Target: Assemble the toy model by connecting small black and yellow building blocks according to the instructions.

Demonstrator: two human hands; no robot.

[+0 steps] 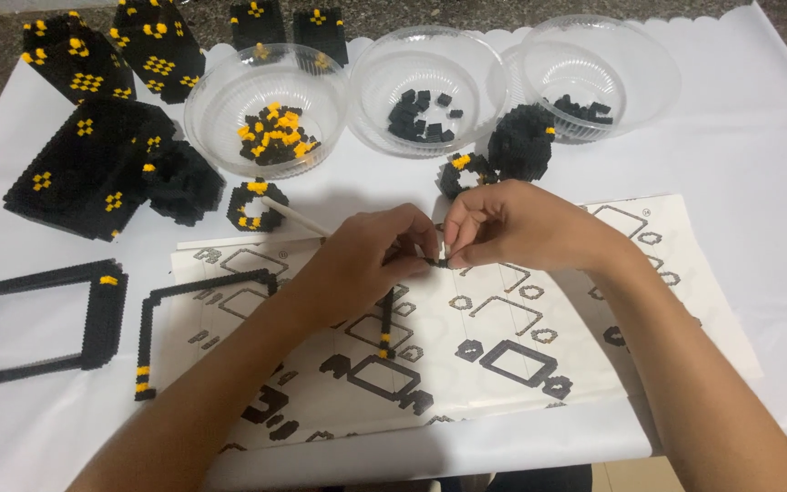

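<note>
My left hand [371, 255] and my right hand [503, 230] meet over a printed instruction sheet [503, 364]. Both pinch a thin strip of tiny black and yellow bricks [385, 328] that hangs down from my fingers onto the sheet. A slim white stick [291, 215] pokes out from behind my left hand, pointing up left. The fingertips hide the top end of the strip.
Three clear plastic bowls stand at the back: one with yellow and black bricks [268, 135], two with black bricks [423, 114] [585, 109]. Built black-and-yellow blocks [93, 164] and small rings [257, 205] lie left; a square black frame [34, 323] and an open frame [202, 292] lie nearer.
</note>
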